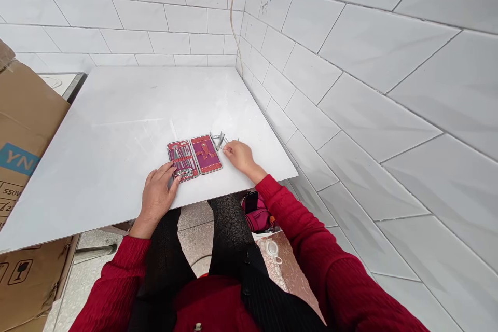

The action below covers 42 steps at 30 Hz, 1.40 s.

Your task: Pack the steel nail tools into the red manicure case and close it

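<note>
An open manicure case lies near the front edge of the white table, red and purple inside. Its left half holds several slim metal tools under a band, with nail clippers below them. The right half shows straps and no metal tools. My left hand rests at the case's left edge, thumb and fingers apart and touching it. Just right of the case, my right hand pinches a small metal manicure tool, its exact kind unclear. Several loose silvery tools lie beside those fingertips.
White tiled walls meet behind and right of the table. Cardboard boxes stand at the left. A cable hangs in the corner. Below the table's right front are a pink bag and a dark phone-like object.
</note>
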Each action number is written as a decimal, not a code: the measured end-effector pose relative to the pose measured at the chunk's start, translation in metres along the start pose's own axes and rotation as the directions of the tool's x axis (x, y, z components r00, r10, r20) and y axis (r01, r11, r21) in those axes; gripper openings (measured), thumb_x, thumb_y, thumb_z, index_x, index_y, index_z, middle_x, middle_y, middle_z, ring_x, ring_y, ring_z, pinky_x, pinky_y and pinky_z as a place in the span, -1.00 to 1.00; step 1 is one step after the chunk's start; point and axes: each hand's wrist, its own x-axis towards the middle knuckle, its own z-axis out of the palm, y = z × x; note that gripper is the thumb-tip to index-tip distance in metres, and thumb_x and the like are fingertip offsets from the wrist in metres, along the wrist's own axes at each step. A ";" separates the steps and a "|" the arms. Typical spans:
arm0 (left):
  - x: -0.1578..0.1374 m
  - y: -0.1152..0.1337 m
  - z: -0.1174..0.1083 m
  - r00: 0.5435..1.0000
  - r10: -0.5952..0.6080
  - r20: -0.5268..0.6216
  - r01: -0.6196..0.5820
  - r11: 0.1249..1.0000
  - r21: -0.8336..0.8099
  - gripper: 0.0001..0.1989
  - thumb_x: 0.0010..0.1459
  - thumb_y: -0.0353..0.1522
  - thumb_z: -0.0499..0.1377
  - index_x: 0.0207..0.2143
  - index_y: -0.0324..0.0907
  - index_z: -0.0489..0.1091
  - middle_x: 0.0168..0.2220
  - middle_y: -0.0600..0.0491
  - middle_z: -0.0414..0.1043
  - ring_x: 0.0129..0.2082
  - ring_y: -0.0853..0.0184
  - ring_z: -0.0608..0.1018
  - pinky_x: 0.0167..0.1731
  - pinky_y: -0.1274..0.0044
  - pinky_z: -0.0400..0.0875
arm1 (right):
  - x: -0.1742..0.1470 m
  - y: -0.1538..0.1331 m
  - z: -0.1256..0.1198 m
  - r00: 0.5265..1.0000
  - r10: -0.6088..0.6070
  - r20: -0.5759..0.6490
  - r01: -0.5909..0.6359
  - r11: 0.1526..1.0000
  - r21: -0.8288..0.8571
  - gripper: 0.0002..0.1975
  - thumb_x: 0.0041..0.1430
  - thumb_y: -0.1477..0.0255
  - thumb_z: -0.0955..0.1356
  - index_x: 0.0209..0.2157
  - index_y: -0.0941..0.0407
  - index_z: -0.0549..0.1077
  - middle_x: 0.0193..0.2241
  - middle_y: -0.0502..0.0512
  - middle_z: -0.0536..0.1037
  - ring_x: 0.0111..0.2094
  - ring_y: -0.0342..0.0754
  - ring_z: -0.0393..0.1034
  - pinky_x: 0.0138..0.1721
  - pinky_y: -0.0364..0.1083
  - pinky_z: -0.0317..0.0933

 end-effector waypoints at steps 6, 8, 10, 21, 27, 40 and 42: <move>-0.001 -0.002 0.001 1.000 0.013 0.007 -0.013 1.000 0.015 -0.54 0.42 -0.11 -0.05 0.09 -0.15 0.48 0.27 -0.15 0.46 0.26 0.05 0.49 0.32 0.10 0.25 | 0.027 0.012 -0.024 0.986 0.115 0.124 -0.078 0.960 -0.269 -0.73 0.32 0.53 0.27 -0.22 0.09 0.63 -0.19 0.14 0.67 -0.20 -0.02 0.51 -0.31 -0.14 0.14; -0.001 -0.002 0.001 1.000 0.015 0.010 -0.015 1.000 0.018 -0.55 0.42 -0.12 -0.05 0.09 -0.15 0.47 0.27 -0.15 0.45 0.25 0.05 0.49 0.32 0.10 0.25 | 0.031 0.010 -0.023 0.981 0.134 0.140 -0.087 0.949 -0.303 -0.73 0.32 0.51 0.28 -0.20 0.09 0.64 -0.17 0.17 0.68 -0.17 0.00 0.53 -0.31 -0.13 0.16; -0.001 -0.002 0.001 1.000 0.017 0.011 -0.017 1.000 0.018 -0.55 0.42 -0.12 -0.05 0.09 -0.15 0.47 0.27 -0.16 0.45 0.25 0.05 0.49 0.32 0.10 0.25 | 0.033 0.010 -0.022 0.976 0.164 0.141 -0.110 0.938 -0.329 -0.74 0.31 0.49 0.29 -0.19 0.09 0.64 -0.16 0.21 0.68 -0.16 0.03 0.54 -0.29 -0.12 0.19; -0.002 0.000 0.002 1.000 0.023 0.007 -0.023 1.000 0.020 -0.56 0.43 -0.14 -0.05 0.09 -0.17 0.47 0.27 -0.18 0.45 0.27 0.06 0.48 0.32 0.10 0.24 | 0.048 -0.005 -0.018 0.974 0.140 0.178 -0.044 0.887 -0.459 -0.73 0.26 0.56 0.34 -0.07 0.19 0.63 -0.15 0.34 0.69 -0.09 0.11 0.60 -0.19 -0.10 0.31; -0.002 0.003 0.000 1.000 0.007 0.022 -0.007 1.000 0.006 -0.55 0.42 -0.16 -0.04 0.10 -0.18 0.47 0.28 -0.20 0.44 0.28 0.03 0.47 0.34 0.06 0.21 | 0.068 -0.011 -0.015 0.949 0.229 0.217 -0.114 0.890 -0.441 -0.73 0.05 0.56 0.50 -0.14 0.19 0.64 -0.18 0.33 0.69 -0.13 0.11 0.62 -0.21 -0.13 0.37; -0.002 0.001 0.002 1.000 0.021 0.016 -0.022 1.000 0.023 -0.56 0.42 -0.17 -0.03 0.12 -0.20 0.46 0.28 -0.20 0.43 0.28 0.03 0.47 0.33 0.08 0.22 | 0.059 -0.002 -0.024 0.925 0.241 0.294 -0.173 0.956 -0.238 -0.89 0.17 0.54 0.43 -0.31 0.16 0.66 -0.29 0.15 0.70 -0.30 -0.06 0.56 -0.37 -0.18 0.25; -0.002 0.001 0.002 1.000 0.026 0.014 -0.026 0.999 0.023 -0.55 0.43 -0.17 -0.04 0.12 -0.21 0.46 0.28 -0.21 0.43 0.28 0.03 0.47 0.33 0.08 0.22 | 0.057 -0.003 -0.022 0.935 0.216 0.280 -0.145 0.956 -0.253 -0.88 0.16 0.56 0.43 -0.31 0.17 0.66 -0.32 0.16 0.69 -0.31 -0.06 0.55 -0.37 -0.17 0.23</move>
